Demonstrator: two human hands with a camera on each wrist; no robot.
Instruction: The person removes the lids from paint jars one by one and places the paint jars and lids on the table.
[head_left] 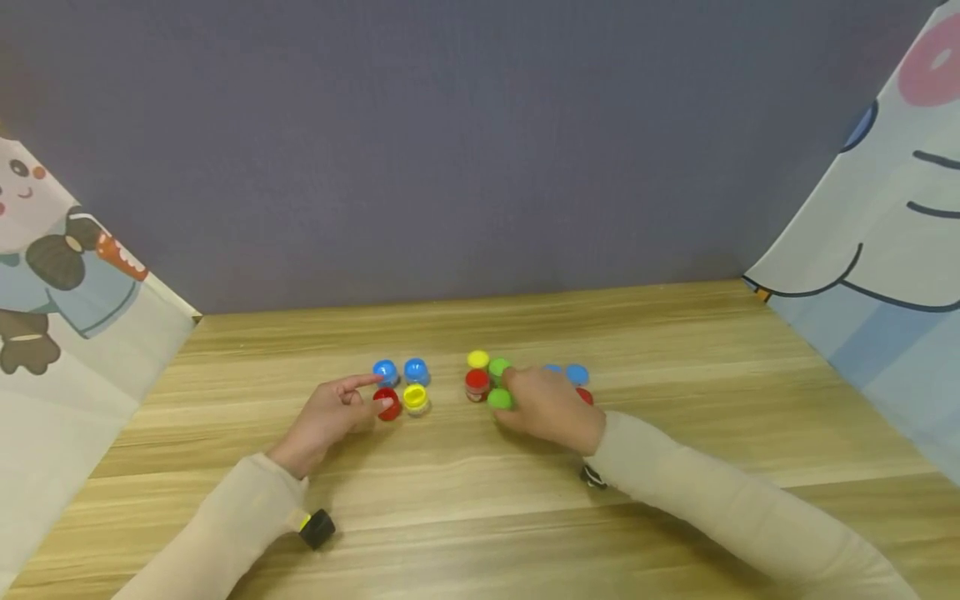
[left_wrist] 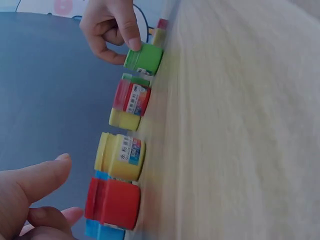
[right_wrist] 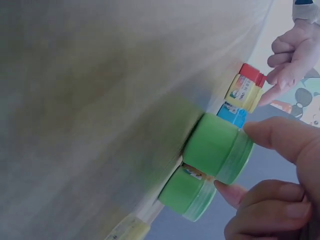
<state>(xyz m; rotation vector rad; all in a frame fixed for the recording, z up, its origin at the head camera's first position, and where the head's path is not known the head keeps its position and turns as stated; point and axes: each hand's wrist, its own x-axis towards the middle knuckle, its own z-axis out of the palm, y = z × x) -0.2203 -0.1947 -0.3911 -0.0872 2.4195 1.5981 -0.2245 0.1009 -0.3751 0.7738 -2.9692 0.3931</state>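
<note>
My right hand (head_left: pixel 551 404) pinches a green paint jar (right_wrist: pixel 212 145) between thumb and finger near its lid. The jar stands low at the tabletop, in front of a second green paint jar (right_wrist: pixel 182 192). Beside them are a red jar (head_left: pixel 477 385) and a yellow jar (head_left: pixel 478 359). To the left, my left hand (head_left: pixel 333 415) hovers at a block of jars with index finger stretched toward a blue jar (head_left: pixel 385 372). Its thumb lies over a red jar (head_left: pixel 387 405) in the head view. Another blue jar (head_left: pixel 417 372) and a yellow jar (head_left: pixel 416 399) complete that block.
Past my right hand, blue jars (head_left: pixel 577 374) and a red jar (head_left: pixel 586 396) are partly hidden by it. The wood-grain table (head_left: pixel 450 517) ends at a dark grey panel (head_left: pixel 465 167). Printed cartoon sheets (head_left: pixel 900 217) flank both sides.
</note>
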